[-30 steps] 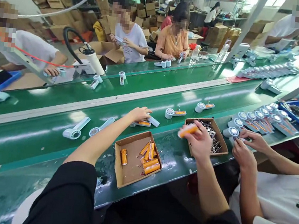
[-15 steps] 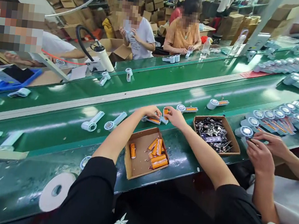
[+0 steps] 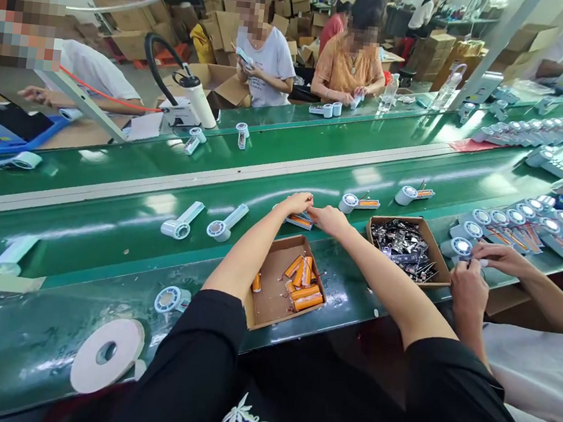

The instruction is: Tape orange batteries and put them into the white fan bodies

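Observation:
My left hand (image 3: 298, 203) and my right hand (image 3: 329, 220) meet over the near side of the green belt, fingertips pinched together. Whatever sits between them is hidden by the fingers. Just below lies a pale-blue handheld fan housing (image 3: 300, 222) with an orange battery in its handle, partly covered by my left hand. Nearer my body, under my left forearm, is a shallow cardboard box (image 3: 268, 314) with several orange batteries (image 3: 306, 297). To the right of my right hand, another fan housing (image 3: 349, 203) with a battery rests on the belt.
A box of small circuit boards (image 3: 403, 250) stands right, beside a co-worker's hands (image 3: 476, 275) and rows of fan housings (image 3: 517, 219). On the left are a roll of white tape (image 3: 108, 356) and open fan housings (image 3: 182, 221). Several people work across the belt (image 3: 161, 206).
My hands have come together; the orange battery seen at my right fingers is now hidden. The view has shifted, uncovering more of a fan housing near the tape roll.

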`<state>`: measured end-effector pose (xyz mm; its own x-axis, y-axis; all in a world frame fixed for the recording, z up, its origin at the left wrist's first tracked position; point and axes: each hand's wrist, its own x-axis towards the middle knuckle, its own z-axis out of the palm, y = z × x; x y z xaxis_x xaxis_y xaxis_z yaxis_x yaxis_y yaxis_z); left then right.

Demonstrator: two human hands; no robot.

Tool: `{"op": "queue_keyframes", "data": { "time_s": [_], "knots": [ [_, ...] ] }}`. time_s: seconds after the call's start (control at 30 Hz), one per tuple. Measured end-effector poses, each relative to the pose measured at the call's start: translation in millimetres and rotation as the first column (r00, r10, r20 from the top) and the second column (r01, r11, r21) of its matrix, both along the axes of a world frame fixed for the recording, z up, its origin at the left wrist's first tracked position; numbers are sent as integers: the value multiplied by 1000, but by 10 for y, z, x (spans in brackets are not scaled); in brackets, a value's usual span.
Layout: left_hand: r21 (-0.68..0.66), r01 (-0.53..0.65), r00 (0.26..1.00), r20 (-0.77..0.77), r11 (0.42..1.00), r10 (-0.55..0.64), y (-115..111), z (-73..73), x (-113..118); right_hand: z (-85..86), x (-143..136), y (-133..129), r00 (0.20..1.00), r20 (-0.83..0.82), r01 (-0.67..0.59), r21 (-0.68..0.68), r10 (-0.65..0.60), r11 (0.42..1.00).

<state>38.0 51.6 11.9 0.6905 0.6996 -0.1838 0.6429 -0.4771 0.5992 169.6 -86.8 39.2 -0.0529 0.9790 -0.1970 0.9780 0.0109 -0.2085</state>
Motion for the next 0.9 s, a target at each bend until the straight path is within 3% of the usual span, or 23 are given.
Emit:
{"op": "queue_keyframes", "data": {
  "time_s": [0.17, 0.27, 0.33, 0.4, 0.47, 0.57, 0.6, 0.67, 0.7, 0.77, 0.83, 0.9],
  "knots": [
    [53, -57, 998, 32, 997, 55, -312, 296, 91, 101, -120, 111, 993, 109, -29, -94, 40, 995],
    [122, -126, 983, 147, 984, 107, -664, 505, -274, 159, -131, 155, 984, 147, -78, -128, 97, 989],
    [172, -123, 958, 279, 977, 72, -924, 571, -798, 169, -88, 200, 978, 162, -109, -128, 129, 986],
    [202, -153, 914, 401, 967, 61, -1194, 568, -1505, 131, -18, 273, 978, 162, -120, -100, 135, 988],
    [185, -326, 858, 468, 927, 209, -1487, 517, -2311, 53, 56, 336, 983, 150, -102, -44, 108, 994],
    [183, -660, 711, 466, 729, 526, -2027, 371, -3503, -46, 152, 302, 990, 136, -52, 34, 47, 998],
    [216, -700, 692, 442, 681, 571, -2247, 302, -3854, -50, 178, 243, 991, 130, -43, 56, 36, 997],
    [295, -677, 735, 309, 674, 603, -2740, 136, -4441, 2, 203, 53, 997, 71, -32, 164, 21, 986],
    [337, -636, 769, 203, 695, 606, -2993, 45, -4669, 58, 194, -73, 999, 14, -32, 239, 30, 970],
    [390, -596, 767, 18, 702, 642, -3444, -118, -4984, 212, 103, -368, 987, -139, -26, 380, 85, 925],
    [405, -594, 732, -86, 695, 676, -3746, -200, -5108, 383, -104, -681, 942, -295, -12, 448, 160, 894],
    [401, -598, 718, -117, 694, 687, -3869, -158, -5049, 521, -425, -975, 861, -440, -15, 478, 255, 878]
  ]
}}
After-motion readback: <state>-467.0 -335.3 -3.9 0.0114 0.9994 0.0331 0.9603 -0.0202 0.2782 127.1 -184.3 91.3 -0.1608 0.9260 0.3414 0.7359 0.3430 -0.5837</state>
